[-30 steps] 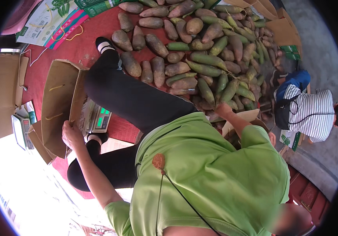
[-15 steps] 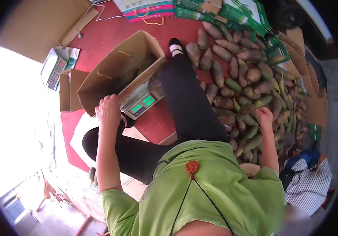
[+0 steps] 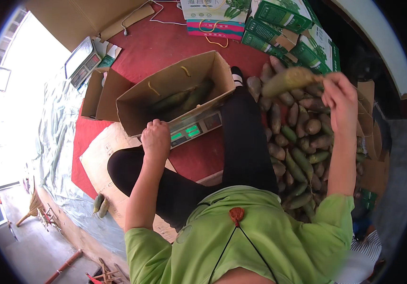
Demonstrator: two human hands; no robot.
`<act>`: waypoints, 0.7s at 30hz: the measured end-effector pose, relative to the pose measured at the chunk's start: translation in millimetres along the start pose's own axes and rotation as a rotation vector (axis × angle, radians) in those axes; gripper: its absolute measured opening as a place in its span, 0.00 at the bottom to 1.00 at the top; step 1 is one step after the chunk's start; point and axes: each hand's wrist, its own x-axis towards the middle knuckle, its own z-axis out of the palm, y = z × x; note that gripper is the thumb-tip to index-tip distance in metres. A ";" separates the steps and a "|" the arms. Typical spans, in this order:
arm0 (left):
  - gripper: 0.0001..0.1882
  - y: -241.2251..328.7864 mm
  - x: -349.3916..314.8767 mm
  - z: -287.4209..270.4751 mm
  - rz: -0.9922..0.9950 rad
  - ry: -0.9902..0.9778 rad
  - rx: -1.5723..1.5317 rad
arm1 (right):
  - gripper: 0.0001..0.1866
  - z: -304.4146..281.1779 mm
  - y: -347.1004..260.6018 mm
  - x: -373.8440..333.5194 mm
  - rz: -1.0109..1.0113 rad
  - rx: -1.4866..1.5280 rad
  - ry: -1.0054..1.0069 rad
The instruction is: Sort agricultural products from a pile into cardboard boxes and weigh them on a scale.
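My right hand (image 3: 340,97) is closed on the thin end of a brownish-green radish (image 3: 288,81), lifted above the heap. Its body points left toward the open cardboard box (image 3: 130,111). My left hand (image 3: 156,138) grips the box's near rim, fingers curled over the edge. Inside the box, which has yellow cord handles, lie long green radishes (image 3: 172,100). The box sits on a digital scale (image 3: 189,133) with lit green displays. On my right spreads a large heap of green and purplish-brown radishes (image 3: 299,165).
A smaller open carton (image 3: 111,97) and a second scale (image 3: 84,61) stand left of the box. Green printed cartons (image 3: 284,19) are stacked at the back, beside a pink and blue box (image 3: 215,29). Two radishes (image 3: 101,205) lie on flattened cardboard near my left knee.
My right hand has raised the radish off the heap, up and forward. My left hand stays on the box rim. The view has shifted, showing more of the box's inside.
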 end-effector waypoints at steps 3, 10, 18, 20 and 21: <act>0.04 -2.7 0.2 1.8 -0.003 0.029 -0.036 | 0.05 52.1 -20.1 27.2 -0.051 0.134 -0.163; 0.04 -4.5 3.6 1.5 0.003 0.047 -0.070 | 0.06 212.4 0.2 48.1 -0.082 0.186 -0.450; 0.06 -4.4 9.6 11.3 -0.026 0.017 -0.069 | 0.09 219.1 64.3 46.0 -0.040 -0.256 -0.446; 0.07 -3.9 8.2 -0.5 -0.054 -0.017 -0.078 | 0.10 190.5 87.3 46.6 0.038 -0.114 -0.418; 0.07 -4.6 6.9 -3.9 -0.071 -0.032 -0.096 | 0.10 172.2 81.1 37.1 0.124 -0.037 -0.394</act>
